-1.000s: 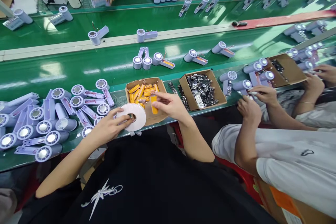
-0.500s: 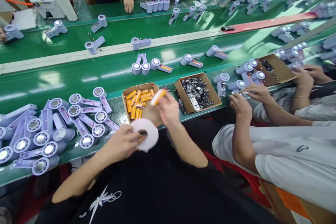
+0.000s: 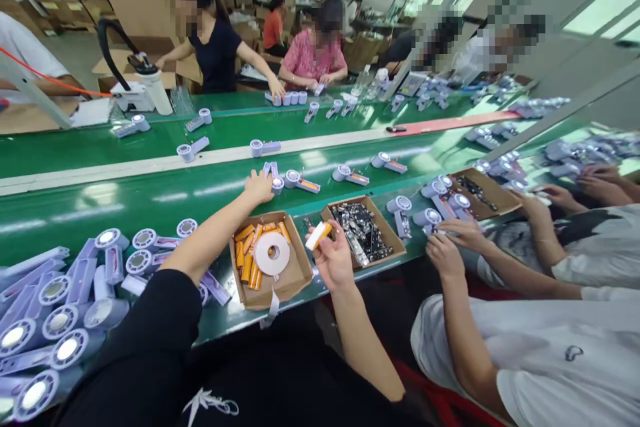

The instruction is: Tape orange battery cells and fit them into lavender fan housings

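My left hand (image 3: 259, 187) reaches across to the green belt, its fingers curled down over a lavender handheld fan body, which it mostly hides. A second fan body (image 3: 277, 186) stands right beside those fingers. My right hand (image 3: 336, 260) grips an orange battery (image 3: 319, 235) with white tape on it, held above the table edge between two cartons. A roll of white tape (image 3: 265, 263) lies on the orange batteries (image 3: 245, 260) in the left carton (image 3: 295, 273). Its loose end (image 3: 273, 307) hangs over the carton's front side.
Many lavender fan bodies (image 3: 67, 348) crowd the table at left. A carton of dark circuit boards (image 3: 364, 227) stands right of my right hand. Co-workers' hands (image 3: 445, 250) work at the right; other people sit across the belt (image 3: 210, 180).
My left hand has put the tape roll down in the battery carton and moved forward to a fan body on the belt. My right hand keeps the battery. The view has tilted up.
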`<state>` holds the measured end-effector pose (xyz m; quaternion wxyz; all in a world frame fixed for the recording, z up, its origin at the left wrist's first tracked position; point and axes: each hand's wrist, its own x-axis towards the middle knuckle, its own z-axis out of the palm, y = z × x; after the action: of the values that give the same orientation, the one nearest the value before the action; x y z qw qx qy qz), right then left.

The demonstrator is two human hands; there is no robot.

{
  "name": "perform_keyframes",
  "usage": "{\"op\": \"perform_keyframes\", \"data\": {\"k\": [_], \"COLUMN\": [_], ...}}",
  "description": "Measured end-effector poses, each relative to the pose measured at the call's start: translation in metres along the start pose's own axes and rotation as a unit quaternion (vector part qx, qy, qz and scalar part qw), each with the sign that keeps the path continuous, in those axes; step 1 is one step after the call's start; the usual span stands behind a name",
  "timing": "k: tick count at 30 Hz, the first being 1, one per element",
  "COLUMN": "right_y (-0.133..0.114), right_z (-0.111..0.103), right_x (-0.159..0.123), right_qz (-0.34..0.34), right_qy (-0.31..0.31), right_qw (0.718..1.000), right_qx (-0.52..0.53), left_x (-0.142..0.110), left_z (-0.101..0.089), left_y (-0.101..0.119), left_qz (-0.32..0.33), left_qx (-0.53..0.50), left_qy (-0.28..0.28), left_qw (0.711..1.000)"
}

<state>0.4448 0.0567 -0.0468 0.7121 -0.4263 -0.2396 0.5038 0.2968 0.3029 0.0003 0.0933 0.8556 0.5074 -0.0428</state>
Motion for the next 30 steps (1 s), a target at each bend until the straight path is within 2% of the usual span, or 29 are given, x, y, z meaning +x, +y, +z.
{"op": "perform_keyframes", "data": {"k": [2,5,8,10,11,13,16,17,18,20,22,24,27,30], "right_y": [-0.002,-0.010,-0.020,-0.026,-0.027,-0.027,-0.010,-0.002,0.008,0.027,0.042,0.053,0.064,0.074], "right_z": [-0.001,-0.014,-0.035,-0.039,-0.035,-0.015,0.040,0.061,0.081,0.116,0.139,0.151,0.153,0.151], "right_x": [0.002,0.006,0.014,0.024,0.032,0.052,0.094,0.109,0.123,0.148,0.166,0.177,0.183,0.182], "right_qz": [-0.017,-0.056,-0.072,-0.061,-0.054,-0.054,-0.092,-0.104,-0.109,-0.099,-0.086,-0.077,-0.067,-0.062], "right_qy": [-0.003,0.000,0.011,-0.001,-0.015,-0.053,-0.124,-0.155,-0.189,-0.261,-0.305,-0.329,-0.348,-0.351], "right_qw": [0.999,0.998,0.997,0.997,0.997,0.994,0.975,0.957,0.927,0.827,0.749,0.709,0.642,0.599], "right_qx": [-0.027,-0.032,-0.023,-0.037,-0.049,-0.076,-0.158,-0.220,-0.306,-0.487,-0.581,-0.620,-0.680,-0.717], "left_x": [0.024,0.039,0.028,0.010,0.000,-0.015,-0.020,-0.018,-0.015,-0.009,-0.006,-0.004,-0.001,0.003], "left_z": [-0.006,-0.018,-0.021,-0.015,-0.009,0.003,0.015,0.018,0.019,0.021,0.025,0.032,0.044,0.053], "left_y": [0.001,-0.018,-0.056,-0.084,-0.097,-0.118,-0.137,-0.142,-0.146,-0.151,-0.151,-0.149,-0.142,-0.138], "left_qz": [-0.021,-0.021,0.003,0.021,0.027,0.032,0.028,0.026,0.022,0.014,0.003,-0.008,-0.024,-0.036], "left_qx": [0.017,0.041,0.067,0.076,0.076,0.063,0.018,-0.001,-0.019,-0.051,-0.073,-0.088,-0.106,-0.118], "left_qy": [-0.037,-0.097,-0.148,-0.170,-0.174,-0.173,-0.165,-0.161,-0.154,-0.128,-0.095,-0.063,-0.036,-0.025], "left_qw": [0.999,0.994,0.987,0.982,0.981,0.982,0.986,0.987,0.988,0.990,0.993,0.994,0.993,0.992]}}
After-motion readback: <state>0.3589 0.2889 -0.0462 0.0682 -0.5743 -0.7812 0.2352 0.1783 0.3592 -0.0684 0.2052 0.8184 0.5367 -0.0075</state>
